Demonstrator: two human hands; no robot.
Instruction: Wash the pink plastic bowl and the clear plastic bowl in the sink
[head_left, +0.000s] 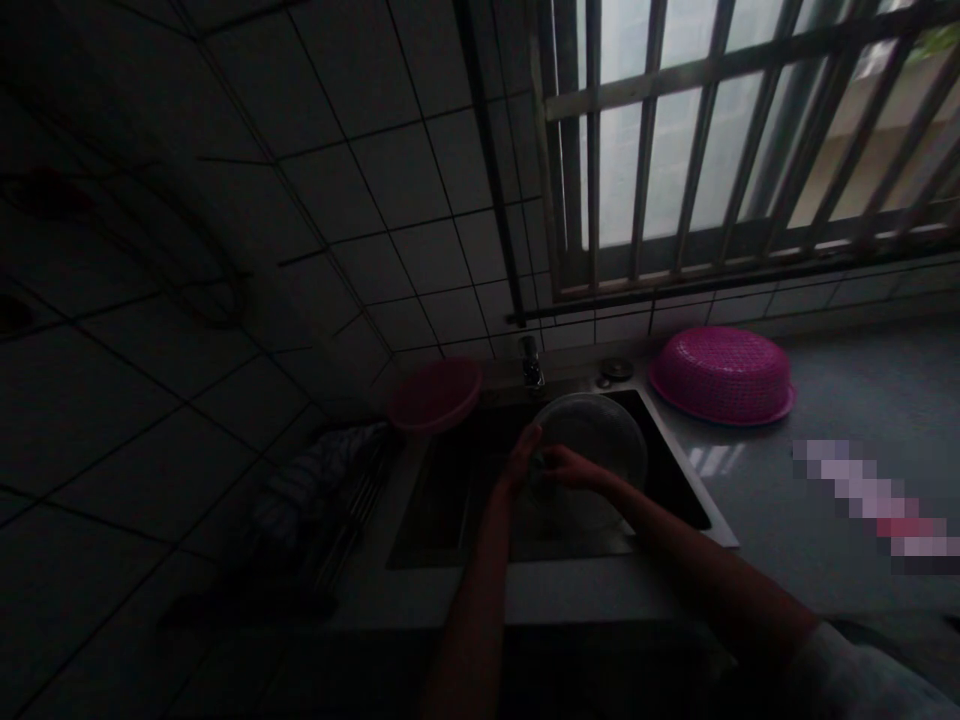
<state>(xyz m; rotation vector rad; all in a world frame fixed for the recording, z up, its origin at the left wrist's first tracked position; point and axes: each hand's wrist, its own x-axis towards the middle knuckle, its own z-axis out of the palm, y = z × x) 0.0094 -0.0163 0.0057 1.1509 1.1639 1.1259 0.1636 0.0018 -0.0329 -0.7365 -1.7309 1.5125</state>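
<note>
A large, round, pale basin (615, 440) rests in the sink (442, 500), tilted, with its wide side facing me. It may be metal or clear; the dim light hides which. At its left edge my left hand (520, 462) is closed on the rim, thumb side up. My right hand (571, 468) reaches across the basin's face, its fingers curled together close to the left hand. Whatever those fingers hold, if anything, is too dark to make out. Behind the basin stands a metal faucet (530, 362).
A pink plastic basin (435, 395) leans at the sink's back left. To the right, an upturned magenta basket (724, 375) sits on the counter (847, 390). A round drain cover (617, 369) lies behind the sink. Striped cloth (307, 480) is at the left, and a barred window (690, 150) is above.
</note>
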